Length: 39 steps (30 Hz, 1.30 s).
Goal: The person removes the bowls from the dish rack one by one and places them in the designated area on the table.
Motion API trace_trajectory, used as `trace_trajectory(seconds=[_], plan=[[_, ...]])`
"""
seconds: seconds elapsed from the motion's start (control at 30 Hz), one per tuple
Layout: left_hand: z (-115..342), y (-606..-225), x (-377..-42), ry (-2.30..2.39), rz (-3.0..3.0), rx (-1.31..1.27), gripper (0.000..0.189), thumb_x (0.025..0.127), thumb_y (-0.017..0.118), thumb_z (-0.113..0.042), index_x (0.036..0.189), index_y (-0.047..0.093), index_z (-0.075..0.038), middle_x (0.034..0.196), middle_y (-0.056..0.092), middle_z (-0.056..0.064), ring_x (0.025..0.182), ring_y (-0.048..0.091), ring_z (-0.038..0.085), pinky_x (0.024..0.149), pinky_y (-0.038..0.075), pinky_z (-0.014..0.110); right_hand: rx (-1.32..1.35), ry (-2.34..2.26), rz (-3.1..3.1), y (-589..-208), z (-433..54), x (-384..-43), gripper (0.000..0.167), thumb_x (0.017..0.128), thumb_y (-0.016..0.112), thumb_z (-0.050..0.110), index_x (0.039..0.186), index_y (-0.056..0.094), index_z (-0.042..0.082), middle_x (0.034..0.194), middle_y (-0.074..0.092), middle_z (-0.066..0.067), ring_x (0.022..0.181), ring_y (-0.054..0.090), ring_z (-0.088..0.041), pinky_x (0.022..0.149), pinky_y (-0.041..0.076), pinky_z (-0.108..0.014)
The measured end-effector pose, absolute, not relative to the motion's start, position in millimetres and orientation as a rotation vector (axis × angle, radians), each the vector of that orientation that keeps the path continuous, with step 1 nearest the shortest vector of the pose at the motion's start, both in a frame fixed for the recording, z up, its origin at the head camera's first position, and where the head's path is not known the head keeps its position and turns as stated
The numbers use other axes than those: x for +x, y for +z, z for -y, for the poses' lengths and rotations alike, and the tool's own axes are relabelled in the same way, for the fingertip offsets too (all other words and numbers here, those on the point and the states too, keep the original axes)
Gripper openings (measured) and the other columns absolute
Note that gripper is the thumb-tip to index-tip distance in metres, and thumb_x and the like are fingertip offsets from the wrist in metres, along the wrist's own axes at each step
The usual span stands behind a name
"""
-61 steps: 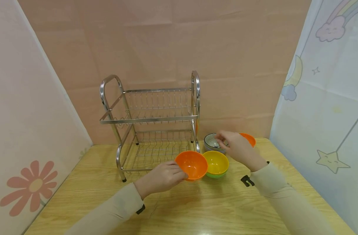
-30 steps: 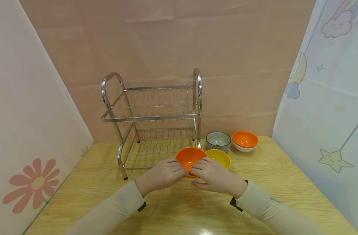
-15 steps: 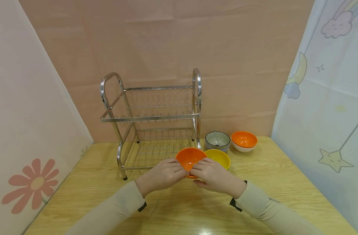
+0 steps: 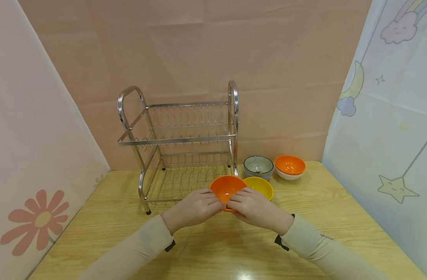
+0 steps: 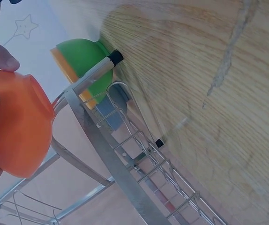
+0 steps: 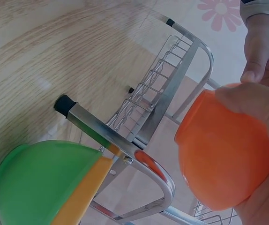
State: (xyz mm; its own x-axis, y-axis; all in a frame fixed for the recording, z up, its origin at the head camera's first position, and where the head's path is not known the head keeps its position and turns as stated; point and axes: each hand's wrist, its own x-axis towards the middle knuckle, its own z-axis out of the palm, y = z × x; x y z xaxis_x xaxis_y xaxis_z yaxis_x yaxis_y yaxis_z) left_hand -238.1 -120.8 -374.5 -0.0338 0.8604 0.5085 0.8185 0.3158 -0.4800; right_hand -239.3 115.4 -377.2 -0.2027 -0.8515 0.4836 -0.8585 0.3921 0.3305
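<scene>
An orange bowl (image 4: 226, 186) is held up at the rack's front right corner, above the table. My left hand (image 4: 196, 209) grips its near left rim, and my right hand (image 4: 252, 208) grips the near right rim, fingers over the edge. Both wrist views show the bowl's underside; the thumb presses the outside wall in the right wrist view. Just right of it stands a yellow bowl (image 4: 260, 186), nested in a green bowl (image 6: 45, 183). The two-tier metal dish rack (image 4: 178, 140) stands behind my left hand, both tiers without dishes.
Behind the yellow bowl, a speckled grey bowl (image 4: 258, 166) sits in a bluish one (image 5: 112, 110). To its right, another orange bowl (image 4: 290, 165) is stacked in a white bowl (image 4: 288, 176). The wooden table (image 4: 213, 249) meets fabric walls at back and sides.
My right hand came from over the back bowls to the held orange bowl and took its right rim. The left hand kept its grip; the bowl has barely moved in the last second.
</scene>
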Motion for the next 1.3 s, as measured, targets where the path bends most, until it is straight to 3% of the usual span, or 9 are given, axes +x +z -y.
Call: trace_trajectory(seconds=[1.13, 1.3], plan=[[125.5, -373.5, -240.1, -0.057, 1.861, -1.535, 0.016, 0.086, 0.075, -0.027, 0.097, 0.069, -0.016, 0.093, 0.072, -0.008, 0.090, 0.067, 0.007, 0.089, 0.052, 0.022, 1.486, 0.018, 1.963, -379.6, -115.9, -240.7, 0.028, 0.070, 0.082, 0.015, 0.093, 0.068, 0.017, 0.085, 0.068, 0.009, 0.080, 0.063, -0.010, 0.078, 0.050, -0.026], [136.2, -361.8, -243.9, -0.197, 1.897, -1.536, 0.025, 0.086, 0.074, -0.026, 0.105, 0.067, -0.012, 0.104, 0.069, -0.001, 0.100, 0.064, 0.013, 0.094, 0.051, 0.029, 1.480, 0.006, 1.960, -379.0, -117.7, -240.2, 0.027, 0.069, 0.083, 0.016, 0.092, 0.069, 0.017, 0.084, 0.068, 0.009, 0.079, 0.063, -0.010, 0.075, 0.050, -0.025]])
